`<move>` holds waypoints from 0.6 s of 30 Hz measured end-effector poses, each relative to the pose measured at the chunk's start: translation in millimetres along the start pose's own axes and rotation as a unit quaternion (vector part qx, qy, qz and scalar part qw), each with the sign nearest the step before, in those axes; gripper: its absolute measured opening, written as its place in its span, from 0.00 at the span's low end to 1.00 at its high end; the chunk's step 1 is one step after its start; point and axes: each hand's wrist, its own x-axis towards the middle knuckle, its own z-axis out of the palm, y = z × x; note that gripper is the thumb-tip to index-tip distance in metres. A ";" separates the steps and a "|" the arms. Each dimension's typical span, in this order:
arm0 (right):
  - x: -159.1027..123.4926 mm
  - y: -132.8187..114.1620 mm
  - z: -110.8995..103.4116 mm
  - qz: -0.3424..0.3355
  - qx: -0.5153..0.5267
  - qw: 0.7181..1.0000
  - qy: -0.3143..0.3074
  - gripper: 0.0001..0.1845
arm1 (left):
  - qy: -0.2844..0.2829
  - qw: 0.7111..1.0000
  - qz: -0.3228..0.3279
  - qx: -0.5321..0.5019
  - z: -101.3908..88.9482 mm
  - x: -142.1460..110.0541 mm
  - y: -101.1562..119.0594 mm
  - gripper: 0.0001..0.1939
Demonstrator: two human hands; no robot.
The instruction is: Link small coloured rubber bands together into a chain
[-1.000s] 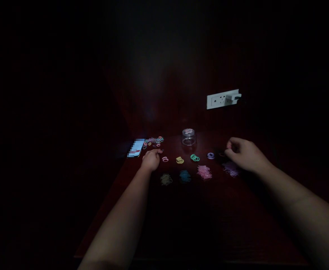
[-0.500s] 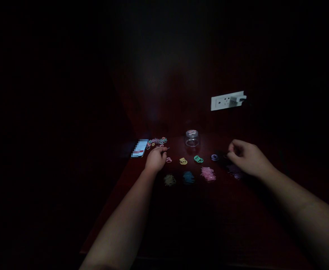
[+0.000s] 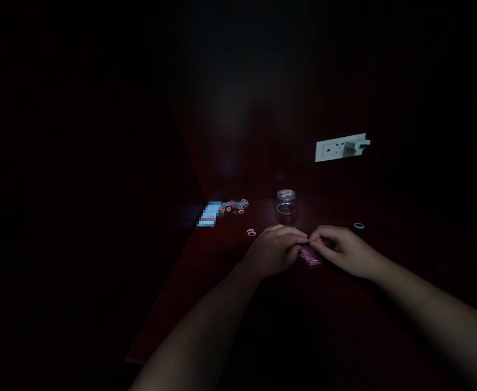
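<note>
My left hand (image 3: pixel 277 250) and my right hand (image 3: pixel 340 248) meet over the table, fingertips almost touching. Both are closed in a pinch on a tiny pale bluish band, seemingly a small hair tie (image 3: pixel 309 240), mostly hidden by the fingers. Just beneath them lies a heap of pink hair ties (image 3: pixel 312 257), partly covered by the hands. A pair of pink hair ties (image 3: pixel 251 232) rests left of my left hand. Beyond my right hand is a single blue hair tie (image 3: pixel 359 225). The other small groups of ties are hidden behind my hands or lost in shadow.
A clear lidded jar (image 3: pixel 286 203) stands at the back of the dark red table (image 3: pixel 173 304). To its left is a mixed pile of colourful hair ties (image 3: pixel 236 205), beside a lit phone (image 3: pixel 209 214). A wall socket (image 3: pixel 340 147) holds a plug. The surroundings are very dark.
My left hand has moved right, away from the mixed pile, and my right hand has come inward and slightly down. The two hands, formerly apart, now meet above the pink heap. The view has shifted slightly.
</note>
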 end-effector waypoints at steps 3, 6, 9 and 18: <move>-1.2 1.2 -0.9 0.005 0.005 1.000 -0.004 0.12 | 0.005 1.000 -0.002 -0.001 -2.9 0.9 1.7 0.11; -1.5 -0.7 -1.0 0.005 0.013 1.000 -0.006 0.13 | 0.007 1.000 -0.019 -0.006 -5.8 1.9 6.7 0.08; -1.1 -4.8 -0.7 0.001 0.015 1.000 -0.011 0.13 | 0.005 0.999 -0.041 0.002 -7.5 2.4 10.2 0.07; -1.9 -8.3 -1.9 -0.008 0.023 0.999 -0.036 0.13 | -0.003 0.998 -0.054 0.030 -3.4 1.2 6.1 0.04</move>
